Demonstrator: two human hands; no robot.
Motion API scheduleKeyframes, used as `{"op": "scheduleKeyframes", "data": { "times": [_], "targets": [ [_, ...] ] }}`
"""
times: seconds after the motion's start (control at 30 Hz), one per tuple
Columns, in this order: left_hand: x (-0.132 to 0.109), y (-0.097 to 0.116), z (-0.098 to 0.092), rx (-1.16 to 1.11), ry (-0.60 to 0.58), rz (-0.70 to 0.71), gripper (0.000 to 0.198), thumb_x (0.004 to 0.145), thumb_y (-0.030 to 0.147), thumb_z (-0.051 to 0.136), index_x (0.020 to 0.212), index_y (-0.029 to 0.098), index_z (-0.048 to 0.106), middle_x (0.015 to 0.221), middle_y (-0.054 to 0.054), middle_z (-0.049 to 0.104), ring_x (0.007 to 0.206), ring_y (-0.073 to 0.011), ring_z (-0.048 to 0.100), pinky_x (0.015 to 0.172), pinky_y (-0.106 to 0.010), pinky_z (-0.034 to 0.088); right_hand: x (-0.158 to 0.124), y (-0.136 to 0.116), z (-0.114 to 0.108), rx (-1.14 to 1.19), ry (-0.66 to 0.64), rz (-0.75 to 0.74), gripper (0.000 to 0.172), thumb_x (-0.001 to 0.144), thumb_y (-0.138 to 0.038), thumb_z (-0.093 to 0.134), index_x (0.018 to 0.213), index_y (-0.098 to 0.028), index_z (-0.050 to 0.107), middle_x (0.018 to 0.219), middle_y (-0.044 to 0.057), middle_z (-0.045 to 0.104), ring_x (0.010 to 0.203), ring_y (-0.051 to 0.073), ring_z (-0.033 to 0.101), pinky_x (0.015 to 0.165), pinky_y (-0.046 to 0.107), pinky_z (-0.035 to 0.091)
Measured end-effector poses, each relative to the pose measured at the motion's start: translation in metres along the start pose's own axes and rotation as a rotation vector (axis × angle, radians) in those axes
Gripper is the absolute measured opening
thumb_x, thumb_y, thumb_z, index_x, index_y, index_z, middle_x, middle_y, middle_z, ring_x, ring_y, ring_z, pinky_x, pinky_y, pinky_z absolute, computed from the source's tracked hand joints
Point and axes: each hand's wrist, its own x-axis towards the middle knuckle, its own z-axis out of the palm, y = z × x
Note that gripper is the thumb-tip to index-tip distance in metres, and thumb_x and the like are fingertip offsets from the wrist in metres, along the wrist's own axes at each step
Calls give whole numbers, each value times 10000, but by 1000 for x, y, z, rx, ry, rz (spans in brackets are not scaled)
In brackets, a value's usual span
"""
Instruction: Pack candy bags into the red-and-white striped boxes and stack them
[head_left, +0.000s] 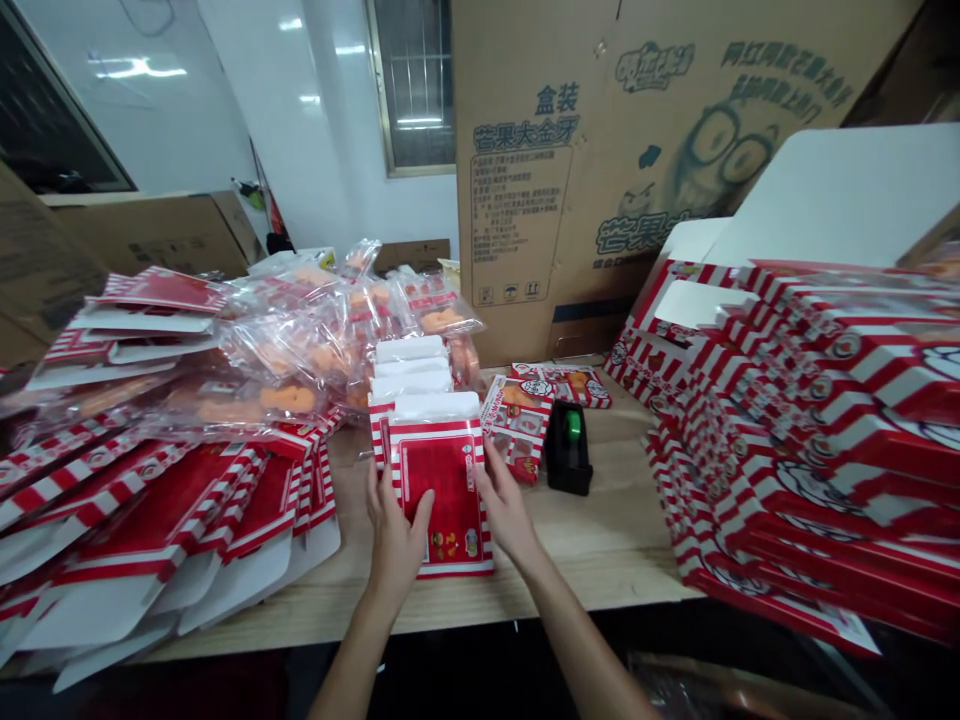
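Note:
A flat red-and-white striped carton [442,490] lies on the wooden table [600,540], the nearest of a short row of like cartons [412,375]. My left hand [397,535] rests on its left edge, thumb lying across the red face. My right hand [504,505] presses against its right edge with fingers stretched out. Neither hand is wrapped round it.
Unfolded striped carton blanks [187,520] are piled at the left, clear bags of orange sweets [300,340] behind them. A black tape dispenser [570,450] stands right of my hands. Stacked cartons [810,430] fill the right side. A big brown box [600,160] stands behind.

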Motion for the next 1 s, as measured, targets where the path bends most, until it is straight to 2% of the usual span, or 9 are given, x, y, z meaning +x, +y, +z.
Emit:
{"op": "scheduleKeyframes", "data": {
  "times": [0.13, 0.27, 0.37, 0.43, 0.53, 0.67, 0.77, 0.87, 1.0],
  "targets": [
    [-5, 17, -10, -252, 129, -81, 536, 853, 333, 513, 1316, 156, 310, 1357, -174, 386, 1287, -237, 364, 1062, -406, 294, -22, -17, 15, 267, 13, -120, 537, 901, -346, 452, 1400, -238, 284, 1421, 98, 386, 1309, 184, 364, 1075, 386, 319],
    [-1, 34, -33, -286, 304, -200, 367, 860, 415, 457, 1088, 139, 538, 991, -98, 610, 1043, -219, 545, 921, -320, 416, -34, -29, 4, 214, 16, -350, 463, 893, -227, 483, 1342, -289, 389, 1345, 71, 471, 1259, 180, 421, 1048, 365, 356],
    [6, 49, -46, -292, 441, -317, 304, 831, 428, 462, 807, 157, 596, 728, -26, 608, 738, -178, 577, 699, -266, 465, -36, -37, -9, 182, -18, -511, 461, 859, -172, 529, 1294, -301, 442, 1221, 67, 551, 1139, 192, 519, 948, 347, 442],
    [10, 62, -51, -300, 431, -355, 232, 795, 376, 501, 725, 169, 579, 637, 16, 581, 609, -144, 540, 593, -235, 442, -36, -43, -17, 155, -55, -575, 467, 843, -136, 537, 1269, -309, 454, 1145, 53, 583, 1060, 185, 551, 879, 324, 469],
    [12, 80, -54, -277, 333, -310, 132, 763, 270, 504, 766, 181, 600, 682, 28, 609, 644, -138, 565, 606, -215, 443, -36, -51, -28, 74, -90, -600, 307, 864, -111, 468, 1104, -275, 564, 942, 30, 618, 877, 162, 577, 748, 284, 476],
    [12, 88, -58, -425, 159, -321, 245, 797, 260, 495, 990, 192, 629, 960, -18, 666, 916, -179, 601, 791, -241, 461, -34, -58, -31, 94, -86, -466, 231, 904, -181, 403, 797, -221, 604, 711, 7, 569, 680, 141, 546, 629, 256, 449],
    [16, 73, -68, -803, -143, -401, 372, 812, 373, 533, 1141, 210, 591, 1137, -52, 634, 1079, -220, 559, 945, -312, 411, -29, -61, -30, 331, -72, -267, 171, 905, -234, 448, 1012, -274, 575, 865, 10, 626, 779, 137, 590, 719, 258, 474],
    [25, 54, -81, -1101, -454, -458, 375, 793, 378, 580, 1142, 246, 615, 1156, -59, 643, 1090, -247, 568, 990, -387, 384, -23, -61, -34, 555, -215, -110, 391, 893, -266, 494, 1270, -343, 427, 1126, 31, 619, 981, 153, 595, 881, 319, 453],
    [46, 51, -87, -1099, -668, -464, 196, 716, 200, 668, 902, 224, 724, 1064, -78, 691, 1058, -281, 595, 965, -460, 402, -20, -65, -44, 513, -352, -145, 152, 886, -249, 508, 935, -266, 651, 1143, 41, 630, 1080, 186, 567, 953, 357, 407]
  ]
}}
